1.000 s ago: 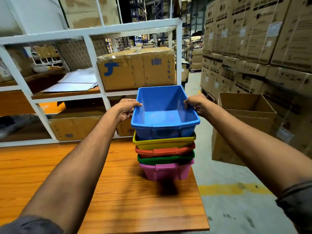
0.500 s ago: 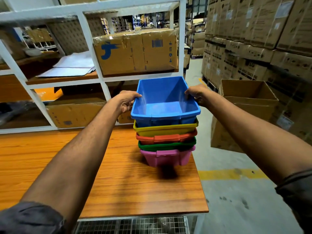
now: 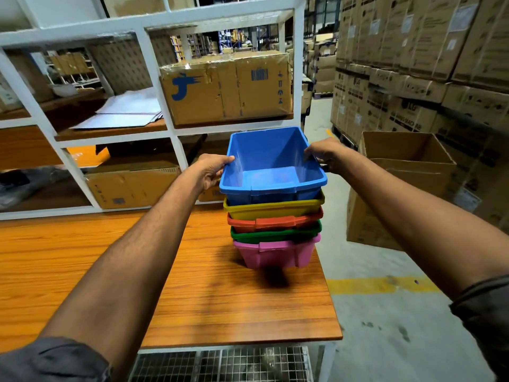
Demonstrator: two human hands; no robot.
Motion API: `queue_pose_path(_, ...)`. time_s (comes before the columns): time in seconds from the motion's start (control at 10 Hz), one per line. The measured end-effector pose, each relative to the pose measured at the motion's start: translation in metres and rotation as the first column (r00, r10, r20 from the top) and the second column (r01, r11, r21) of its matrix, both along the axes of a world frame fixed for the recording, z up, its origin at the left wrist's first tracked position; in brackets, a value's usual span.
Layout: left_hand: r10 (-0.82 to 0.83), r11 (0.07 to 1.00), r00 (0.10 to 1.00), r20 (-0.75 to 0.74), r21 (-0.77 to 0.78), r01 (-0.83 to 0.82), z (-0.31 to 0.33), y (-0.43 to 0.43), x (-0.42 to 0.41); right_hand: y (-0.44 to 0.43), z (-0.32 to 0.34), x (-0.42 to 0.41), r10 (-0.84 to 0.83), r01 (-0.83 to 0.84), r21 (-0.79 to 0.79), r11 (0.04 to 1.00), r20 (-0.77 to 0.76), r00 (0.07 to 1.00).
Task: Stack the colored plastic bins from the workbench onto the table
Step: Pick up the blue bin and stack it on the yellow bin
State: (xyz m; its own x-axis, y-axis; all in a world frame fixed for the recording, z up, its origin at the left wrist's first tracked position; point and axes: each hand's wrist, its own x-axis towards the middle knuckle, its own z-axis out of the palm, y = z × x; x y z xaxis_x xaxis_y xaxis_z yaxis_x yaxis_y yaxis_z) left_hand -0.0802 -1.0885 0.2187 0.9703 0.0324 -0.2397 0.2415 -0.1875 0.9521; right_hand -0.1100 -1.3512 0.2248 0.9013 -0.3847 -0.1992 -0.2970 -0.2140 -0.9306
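The left hand (image 3: 212, 172) curls its fingers over the left rim of the blue bin (image 3: 271, 161), and the right hand (image 3: 322, 154) grips the right rim. The bin nests on the yellow bin (image 3: 272, 210), orange bin (image 3: 275, 222), green bin (image 3: 275, 235) and pink bin (image 3: 275, 255), near the tabletop's (image 3: 165, 271) right edge. I'd push it down level and release both sides together, or the stack could tip off the edge.

Yellow bin (image 3: 272, 210), orange bin (image 3: 275, 221) and green bin (image 3: 275, 234) sit mostly hidden.
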Motion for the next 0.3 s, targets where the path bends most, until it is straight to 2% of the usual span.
queue_pose_path(0.1, 0.014, 1.0, 1.0, 0.019, -0.008, -0.014, -0.002, 0.004, -0.004, -0.001, 0.004, -0.006, -0.024, 0.022, 0.043, 0.999, 0.054, 0.998)
queue_pose_path(0.2, 0.092, 0.993, 0.989, 0.114, -0.086, -0.082, -0.003, 0.009, -0.013, 0.002, 0.009, -0.013, -0.077, 0.07, 0.047, 0.996, 0.175, 0.982)
queue_pose_path(0.3, 0.168, 0.985, 0.955, 0.246, -0.068, -0.156, -0.002, 0.01, -0.018, 0.004, 0.013, -0.014, -0.093, 0.119, -0.067, 0.991, 0.315, 0.944)
